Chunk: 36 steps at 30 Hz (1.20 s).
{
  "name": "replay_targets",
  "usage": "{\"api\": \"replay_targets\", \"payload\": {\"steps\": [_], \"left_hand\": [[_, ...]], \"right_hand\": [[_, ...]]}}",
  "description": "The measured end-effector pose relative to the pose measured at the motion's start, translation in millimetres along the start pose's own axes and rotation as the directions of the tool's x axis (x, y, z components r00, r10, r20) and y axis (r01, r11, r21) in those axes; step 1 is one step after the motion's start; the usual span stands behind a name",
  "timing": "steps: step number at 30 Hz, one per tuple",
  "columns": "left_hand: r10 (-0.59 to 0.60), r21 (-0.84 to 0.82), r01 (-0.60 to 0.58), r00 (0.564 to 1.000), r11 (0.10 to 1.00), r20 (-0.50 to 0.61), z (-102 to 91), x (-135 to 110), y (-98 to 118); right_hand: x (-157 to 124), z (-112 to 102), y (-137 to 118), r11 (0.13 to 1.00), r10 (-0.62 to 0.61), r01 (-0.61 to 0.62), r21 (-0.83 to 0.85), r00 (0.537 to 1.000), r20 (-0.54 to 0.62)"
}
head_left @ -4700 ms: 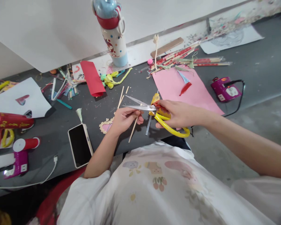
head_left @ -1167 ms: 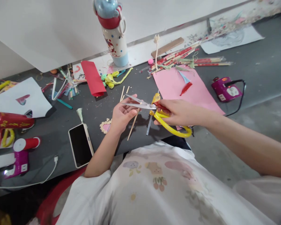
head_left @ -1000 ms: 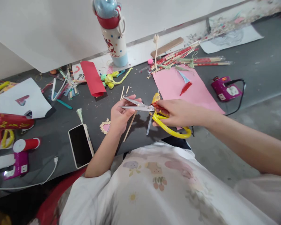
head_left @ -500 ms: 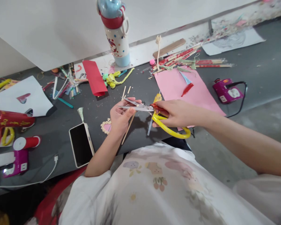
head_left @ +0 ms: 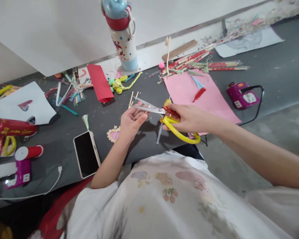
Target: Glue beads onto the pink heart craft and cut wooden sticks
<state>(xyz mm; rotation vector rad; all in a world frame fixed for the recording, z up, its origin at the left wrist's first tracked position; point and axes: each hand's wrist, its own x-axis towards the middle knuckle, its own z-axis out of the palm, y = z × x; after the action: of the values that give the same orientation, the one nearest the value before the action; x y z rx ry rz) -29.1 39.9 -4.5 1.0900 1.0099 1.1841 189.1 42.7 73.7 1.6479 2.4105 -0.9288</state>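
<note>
My right hand [head_left: 180, 117] grips a pair of scissors [head_left: 153, 109] with a yellow loop handle and an orange-red part. Their blades are spread and point left, over the fingers of my left hand [head_left: 132, 122]. That hand is turned partly palm up with its fingers curled; what it holds is too small to make out. Left of its wrist lies a pink heart [head_left: 114, 134] edged with small pale pieces. Thin wooden sticks [head_left: 131, 98] lie just beyond the left fingers. Below the scissors is a translucent glue stick [head_left: 159, 133], by a yellow glue gun nozzle or similar tip [head_left: 167, 101].
A phone [head_left: 86, 154] lies left of my forearm. At the back stand a water bottle [head_left: 126, 43] and a folded red paper [head_left: 100, 83]. Pink paper [head_left: 209, 101] is on the right, near a purple device [head_left: 243, 96] with a black cord. A red spool [head_left: 35, 151] lies left.
The thin stick that slanted down from my left hand no longer shows there. My left hand has shifted slightly right and turned; the scissors' blades are spread wider.
</note>
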Motion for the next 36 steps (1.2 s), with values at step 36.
{"api": "replay_targets", "payload": {"steps": [36], "left_hand": [[0.173, 0.48, -0.225, 0.973, 0.848, 0.149, 5.6, -15.8, 10.9]], "right_hand": [[-4.4, -2.5, 3.3, 0.994, -0.058, 0.06, 0.09, 0.998, -0.033]]}}
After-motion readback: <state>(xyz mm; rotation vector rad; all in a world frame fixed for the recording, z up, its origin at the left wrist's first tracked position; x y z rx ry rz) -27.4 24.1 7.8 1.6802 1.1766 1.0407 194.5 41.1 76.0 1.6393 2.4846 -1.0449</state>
